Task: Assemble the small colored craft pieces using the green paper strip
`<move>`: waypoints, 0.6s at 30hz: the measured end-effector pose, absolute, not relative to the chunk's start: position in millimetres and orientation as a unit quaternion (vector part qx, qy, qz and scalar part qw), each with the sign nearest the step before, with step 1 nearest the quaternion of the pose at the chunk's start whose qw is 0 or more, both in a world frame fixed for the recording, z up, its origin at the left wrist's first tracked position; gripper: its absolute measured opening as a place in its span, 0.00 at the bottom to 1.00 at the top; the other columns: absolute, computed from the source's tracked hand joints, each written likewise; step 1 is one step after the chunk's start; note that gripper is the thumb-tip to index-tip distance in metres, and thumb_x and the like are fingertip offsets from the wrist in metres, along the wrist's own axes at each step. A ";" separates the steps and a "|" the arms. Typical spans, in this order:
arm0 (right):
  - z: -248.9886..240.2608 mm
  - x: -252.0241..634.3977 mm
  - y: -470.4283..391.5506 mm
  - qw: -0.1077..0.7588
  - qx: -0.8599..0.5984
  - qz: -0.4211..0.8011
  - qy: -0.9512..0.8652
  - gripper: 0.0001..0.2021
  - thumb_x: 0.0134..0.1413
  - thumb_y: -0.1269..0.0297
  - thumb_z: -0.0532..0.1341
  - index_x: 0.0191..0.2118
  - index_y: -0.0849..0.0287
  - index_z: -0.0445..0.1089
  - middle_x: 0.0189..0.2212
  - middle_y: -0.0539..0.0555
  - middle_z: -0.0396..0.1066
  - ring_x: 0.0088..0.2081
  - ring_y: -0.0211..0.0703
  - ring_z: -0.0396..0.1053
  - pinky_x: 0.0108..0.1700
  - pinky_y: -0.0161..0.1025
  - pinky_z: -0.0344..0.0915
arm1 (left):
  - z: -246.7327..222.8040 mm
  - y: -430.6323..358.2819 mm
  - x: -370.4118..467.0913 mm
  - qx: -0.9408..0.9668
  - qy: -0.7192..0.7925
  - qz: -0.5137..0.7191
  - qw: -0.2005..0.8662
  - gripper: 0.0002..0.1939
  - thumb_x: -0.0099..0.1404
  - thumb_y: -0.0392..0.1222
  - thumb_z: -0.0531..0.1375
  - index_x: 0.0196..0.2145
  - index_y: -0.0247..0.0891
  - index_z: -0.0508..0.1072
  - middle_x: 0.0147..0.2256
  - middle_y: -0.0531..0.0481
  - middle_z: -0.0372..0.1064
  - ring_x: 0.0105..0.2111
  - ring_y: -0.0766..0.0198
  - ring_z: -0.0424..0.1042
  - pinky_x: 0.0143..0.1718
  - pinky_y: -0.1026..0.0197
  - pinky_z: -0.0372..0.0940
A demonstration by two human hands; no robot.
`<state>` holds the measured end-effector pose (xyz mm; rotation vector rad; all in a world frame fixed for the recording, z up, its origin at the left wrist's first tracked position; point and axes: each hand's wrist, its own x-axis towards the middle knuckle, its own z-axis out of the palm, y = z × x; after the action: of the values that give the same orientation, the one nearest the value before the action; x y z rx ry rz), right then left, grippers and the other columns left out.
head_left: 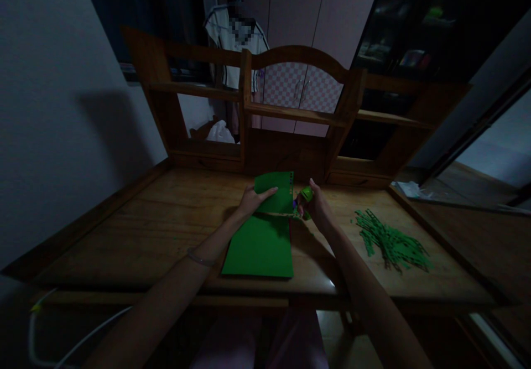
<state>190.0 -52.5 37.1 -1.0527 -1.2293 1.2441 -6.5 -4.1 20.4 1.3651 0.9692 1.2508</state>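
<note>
My left hand (253,200) grips a green paper sheet (274,183) at its left side, with the thumb lying on top. Small cut-outs run along the right edge of that sheet, and its lower edge looks ragged. My right hand (317,207) is closed around a green-handled tool (306,193) with a purple part, held against the sheet's lower right edge. The tool's working end is too dark and small to make out. Nearer to me, a green paper stack (261,247) lies flat on the wooden desk (166,214), partly under the raised sheet.
A heap of perforated green paper strips (390,242) lies on the desk at the right. A wooden shelf unit (290,117) rises along the back edge. A white cable (91,333) hangs at the front left. Raised wooden edging (435,233) borders the right side.
</note>
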 end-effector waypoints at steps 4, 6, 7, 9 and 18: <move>36.0 190.2 -52.1 0.528 -0.424 0.531 -0.510 0.31 0.51 0.35 0.44 0.21 0.58 0.64 0.11 0.50 0.61 0.13 0.36 0.59 0.16 0.34 0.53 | 16.5 -1.2 -6.4 0.575 0.388 0.520 0.498 0.25 0.47 0.50 0.67 0.40 0.33 0.74 0.42 0.45 0.73 0.43 0.55 0.72 0.48 0.55 0.65; 37.2 189.3 -51.8 0.533 -0.413 0.535 -0.508 0.30 0.51 0.36 0.45 0.20 0.58 0.64 0.11 0.50 0.61 0.13 0.36 0.59 0.16 0.34 0.54 | 14.9 -0.4 -6.1 0.575 0.379 0.523 0.502 0.25 0.48 0.50 0.66 0.41 0.33 0.74 0.43 0.44 0.73 0.42 0.55 0.72 0.47 0.55 0.66; 38.1 188.8 -51.6 0.537 -0.410 0.535 -0.507 0.29 0.51 0.36 0.46 0.19 0.58 0.63 0.11 0.50 0.61 0.14 0.36 0.59 0.17 0.34 0.55 | 14.4 -0.2 -6.0 0.575 0.375 0.524 0.504 0.25 0.48 0.50 0.66 0.41 0.33 0.74 0.43 0.44 0.73 0.42 0.55 0.72 0.47 0.55 0.66; 39.9 187.5 -51.4 0.545 -0.411 0.529 -0.504 0.29 0.50 0.36 0.47 0.18 0.57 0.61 0.12 0.50 0.61 0.14 0.36 0.59 0.18 0.34 0.56 | 13.7 -0.1 -6.0 0.578 0.370 0.524 0.504 0.24 0.48 0.50 0.66 0.41 0.33 0.74 0.42 0.44 0.73 0.42 0.56 0.72 0.47 0.56 0.66; 41.9 183.4 -51.5 0.579 -0.410 0.516 -0.481 0.28 0.47 0.35 0.50 0.17 0.57 0.59 0.15 0.50 0.61 0.20 0.40 0.64 0.25 0.37 0.61 | 13.1 1.4 -6.7 0.571 0.371 0.522 0.514 0.25 0.46 0.51 0.67 0.39 0.34 0.74 0.42 0.44 0.73 0.43 0.55 0.72 0.47 0.56 0.66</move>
<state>183.4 -51.5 41.9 -0.9578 -1.1257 1.2062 -6.7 1.4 13.1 1.3725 0.8907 1.2543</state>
